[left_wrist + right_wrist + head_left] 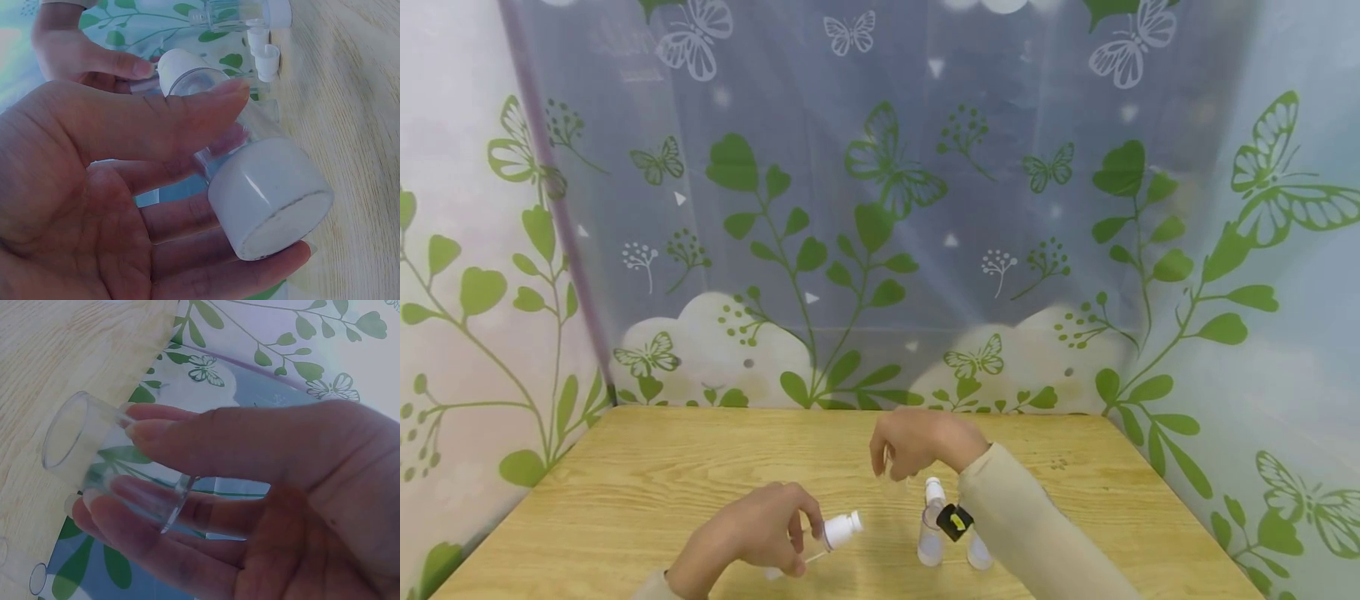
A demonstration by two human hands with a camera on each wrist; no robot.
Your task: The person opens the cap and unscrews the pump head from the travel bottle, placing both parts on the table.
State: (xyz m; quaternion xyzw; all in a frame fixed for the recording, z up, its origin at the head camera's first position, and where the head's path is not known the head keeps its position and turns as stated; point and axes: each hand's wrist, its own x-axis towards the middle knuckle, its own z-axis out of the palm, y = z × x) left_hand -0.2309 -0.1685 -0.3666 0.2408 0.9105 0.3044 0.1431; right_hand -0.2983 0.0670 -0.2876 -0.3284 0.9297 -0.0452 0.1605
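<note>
My left hand point(763, 525) holds a clear bottle point(262, 200) with a white base and a white pump top point(840, 530). The bottle lies tilted across the fingers, and the thumb presses along its clear middle. Farther over the table, my right hand point(921, 442) holds a clear plastic cap point(125, 459), a hollow cylinder, between thumb and fingers. In the right wrist view its round rim faces away from the palm. The bottle and the cap are apart.
Another clear bottle point(929, 542) with a white base stands below my right wrist, near a white pump top point(934, 492). A further bottle base point(979, 552) is partly hidden by the right sleeve. Another clear cylinder point(25, 575) shows at the right wrist view's lower left. Patterned curtains point(865, 250) border the wooden table point(700, 458).
</note>
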